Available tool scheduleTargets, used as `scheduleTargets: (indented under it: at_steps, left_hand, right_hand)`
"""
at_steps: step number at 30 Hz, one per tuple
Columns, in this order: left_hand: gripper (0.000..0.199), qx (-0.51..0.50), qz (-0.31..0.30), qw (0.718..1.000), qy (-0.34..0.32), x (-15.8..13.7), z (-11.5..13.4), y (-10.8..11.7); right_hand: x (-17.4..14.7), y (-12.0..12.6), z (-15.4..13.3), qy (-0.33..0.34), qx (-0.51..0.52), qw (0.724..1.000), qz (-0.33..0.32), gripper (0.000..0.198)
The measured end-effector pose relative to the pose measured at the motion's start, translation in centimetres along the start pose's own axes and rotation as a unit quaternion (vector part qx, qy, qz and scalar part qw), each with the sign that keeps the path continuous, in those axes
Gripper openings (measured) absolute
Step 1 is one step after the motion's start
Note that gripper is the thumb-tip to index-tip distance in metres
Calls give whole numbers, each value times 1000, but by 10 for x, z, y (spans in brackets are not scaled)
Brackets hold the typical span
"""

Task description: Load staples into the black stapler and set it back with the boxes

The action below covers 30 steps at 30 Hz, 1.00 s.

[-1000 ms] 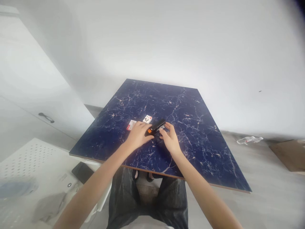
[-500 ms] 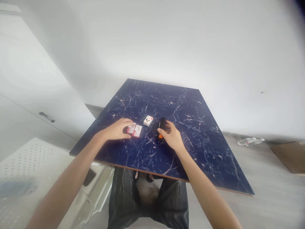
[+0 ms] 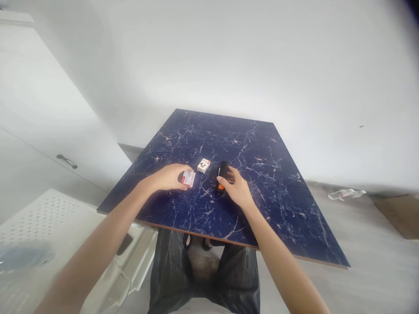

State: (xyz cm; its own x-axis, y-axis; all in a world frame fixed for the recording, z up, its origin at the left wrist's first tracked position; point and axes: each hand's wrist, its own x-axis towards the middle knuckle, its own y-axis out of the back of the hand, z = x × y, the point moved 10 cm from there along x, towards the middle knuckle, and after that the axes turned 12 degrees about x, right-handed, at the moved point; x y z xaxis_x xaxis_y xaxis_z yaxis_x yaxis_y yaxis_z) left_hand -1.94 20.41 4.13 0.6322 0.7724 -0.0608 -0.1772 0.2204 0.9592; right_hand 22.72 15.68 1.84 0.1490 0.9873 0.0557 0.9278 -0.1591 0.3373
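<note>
My left hand (image 3: 173, 177) is closed around a small red-and-white box (image 3: 188, 178), thumb and fingers on its sides. The edge of a second similar box seems to show just behind and below it; whether the two are stacked I cannot tell. A third small white box (image 3: 203, 165) with a dark picture and a red patch lies a little farther away, between the hands. My right hand (image 3: 236, 185) grips a long black object with an orange part (image 3: 224, 171), upper end showing; the fingers cover much of it, so its kind is unclear.
The dark blue marbled tabletop (image 3: 225, 135) reaches toward the white wall (image 3: 229, 61). At left are a white cabinet door with a dark handle (image 3: 66, 161) and a white perforated surface (image 3: 36, 218). On the floor at right lie a clear plastic bottle (image 3: 346, 194) and cardboard (image 3: 401, 213).
My left hand has moved right with its box, from beside the second box to over or against it, now largely hiding that box. The right hand stays nearly still.
</note>
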Motion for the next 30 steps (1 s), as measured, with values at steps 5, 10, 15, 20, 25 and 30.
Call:
scheduleTargets:
  at_steps: [5,10,15,20,25,30]
  left_hand:
    - [71,-3,49,999,-21,13,35,-15]
    - [64,-35,89,992,-77,33,77,-31]
    - [63,-62,97,990,-87,41,84,-35]
    - [69,-65,98,990,-84,36,85,-34]
    - [61,-93,149,984,-21,33,63,-5]
    - [46,-82,188,971,122,54,17,4]
  right_hand:
    - [-1,0,-3,14,-24,1000,5,62]
    - [-2,-1,-3,36,-19,999,-6,56]
    - [-2,-2,-3,41,-17,999,-14,54]
    - [-3,-2,-4,47,-11,999,-17,54]
    - [-1,-2,-3,43,-10,999,-17,56]
    - [0,-2,-1,31,-14,999,-16,58]
